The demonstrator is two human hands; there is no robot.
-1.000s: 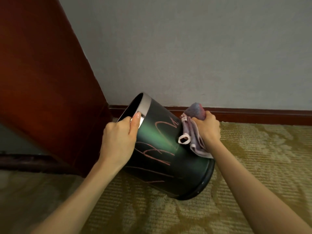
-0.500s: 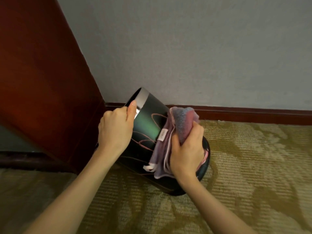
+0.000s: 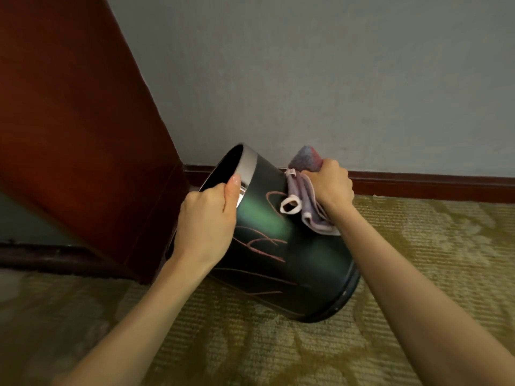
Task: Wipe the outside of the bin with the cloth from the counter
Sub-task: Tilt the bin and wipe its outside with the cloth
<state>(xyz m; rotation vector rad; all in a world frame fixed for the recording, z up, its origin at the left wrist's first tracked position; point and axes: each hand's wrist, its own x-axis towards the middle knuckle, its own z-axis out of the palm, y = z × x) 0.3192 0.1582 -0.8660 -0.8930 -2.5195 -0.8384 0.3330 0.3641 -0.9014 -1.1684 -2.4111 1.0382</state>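
Bin point(image 3: 278, 246) tilted on patterned carpet point(image 3: 432, 232) nr grey wall point(image 3: 306, 79).

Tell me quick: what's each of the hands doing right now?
Left hand: closed, gripping the bin at its silver rim.
Right hand: closed, holding the bunched cloth against the bin's side.

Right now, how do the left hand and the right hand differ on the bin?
The left hand grips the bin's silver rim bare; the right hand grips a bunched cloth pressed on the bin's side. The left hand sits at the open mouth; the right hand is on the side nearer the wall. Both are curled and meet the tilted bin.
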